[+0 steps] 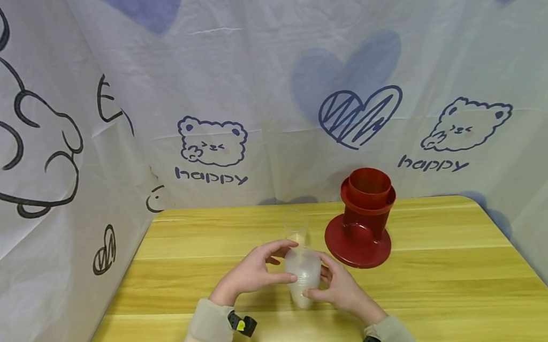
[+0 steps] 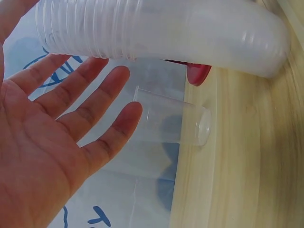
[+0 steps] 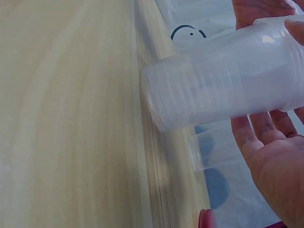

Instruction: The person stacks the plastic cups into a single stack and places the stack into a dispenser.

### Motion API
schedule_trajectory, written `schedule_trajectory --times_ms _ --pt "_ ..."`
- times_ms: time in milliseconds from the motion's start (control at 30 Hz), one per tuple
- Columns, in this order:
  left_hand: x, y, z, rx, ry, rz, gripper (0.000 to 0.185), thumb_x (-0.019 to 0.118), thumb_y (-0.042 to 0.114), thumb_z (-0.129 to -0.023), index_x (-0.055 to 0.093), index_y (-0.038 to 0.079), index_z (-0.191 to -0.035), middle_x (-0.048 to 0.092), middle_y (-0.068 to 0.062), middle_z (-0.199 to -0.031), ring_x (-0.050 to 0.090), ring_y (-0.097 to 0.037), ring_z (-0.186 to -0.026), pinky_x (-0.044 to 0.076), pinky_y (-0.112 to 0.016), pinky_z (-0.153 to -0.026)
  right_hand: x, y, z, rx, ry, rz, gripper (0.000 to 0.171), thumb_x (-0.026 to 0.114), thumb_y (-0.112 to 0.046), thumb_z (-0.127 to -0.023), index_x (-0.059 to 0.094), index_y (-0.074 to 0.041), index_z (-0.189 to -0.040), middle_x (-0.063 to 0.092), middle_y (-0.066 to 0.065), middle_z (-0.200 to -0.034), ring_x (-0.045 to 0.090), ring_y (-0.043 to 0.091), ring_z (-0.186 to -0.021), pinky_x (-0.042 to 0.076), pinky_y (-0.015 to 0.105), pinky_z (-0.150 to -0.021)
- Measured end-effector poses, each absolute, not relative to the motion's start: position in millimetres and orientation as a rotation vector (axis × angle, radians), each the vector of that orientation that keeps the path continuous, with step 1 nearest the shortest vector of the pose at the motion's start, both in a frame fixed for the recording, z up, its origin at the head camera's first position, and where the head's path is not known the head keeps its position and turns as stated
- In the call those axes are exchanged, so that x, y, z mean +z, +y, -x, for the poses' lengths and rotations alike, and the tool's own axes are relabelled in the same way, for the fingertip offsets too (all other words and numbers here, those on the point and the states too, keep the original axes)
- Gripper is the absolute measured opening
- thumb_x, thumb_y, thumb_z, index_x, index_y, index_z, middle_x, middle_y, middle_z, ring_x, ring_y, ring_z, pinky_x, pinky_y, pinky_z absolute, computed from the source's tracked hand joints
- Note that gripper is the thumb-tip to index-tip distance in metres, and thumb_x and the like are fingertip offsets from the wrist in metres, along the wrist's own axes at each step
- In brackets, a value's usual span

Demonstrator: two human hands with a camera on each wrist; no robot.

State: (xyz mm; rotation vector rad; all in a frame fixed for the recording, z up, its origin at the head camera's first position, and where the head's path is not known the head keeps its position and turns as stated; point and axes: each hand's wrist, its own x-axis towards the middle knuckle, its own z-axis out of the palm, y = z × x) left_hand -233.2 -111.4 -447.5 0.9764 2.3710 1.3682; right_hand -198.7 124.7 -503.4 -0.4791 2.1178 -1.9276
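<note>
Over the wooden table point(image 1: 457, 285), a stack of translucent plastic cups point(image 1: 304, 278) point(image 2: 166, 33) point(image 3: 223, 90) is held base down between both hands. My right hand point(image 1: 336, 287) point(image 3: 275, 161) grips the stack from the right, thumb and fingers round its ribbed upper part. My left hand point(image 1: 262, 268) point(image 2: 57, 142) lies at the stack's left with fingers stretched out straight, and only the thumb touches its side. Just behind the hands, a single clear cup point(image 1: 296, 227) point(image 2: 171, 122) point(image 3: 213, 152) stands upright on the table.
A dark red cup holder point(image 1: 362, 223) point(image 2: 198, 73) with a round foot stands right of the clear cup. White printed cloth point(image 1: 260, 113) walls the table at the back and both sides. Bare wood stretches left and right of the hands.
</note>
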Motion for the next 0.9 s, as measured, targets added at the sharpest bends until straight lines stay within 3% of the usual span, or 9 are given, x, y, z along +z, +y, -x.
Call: schedule_trajectory --times_ms 900 --pt "-450.6 -110.4 231.2 1.395 2.307 -0.973 0.06 0.077 0.026 -0.087 0.051 0.014 -0.14 0.058 0.002 -0.13 0.057 -0.024 -0.112 0.05 -0.039 -0.094 -505.1 124.4 197.7 -1.93 2.159 0.533 0.077 0.082 -0.006 -0.08 0.04 -0.006 -0.145 0.047 0.017 -0.138 0.052 0.032 -0.123 0.045 0.037 -0.104"
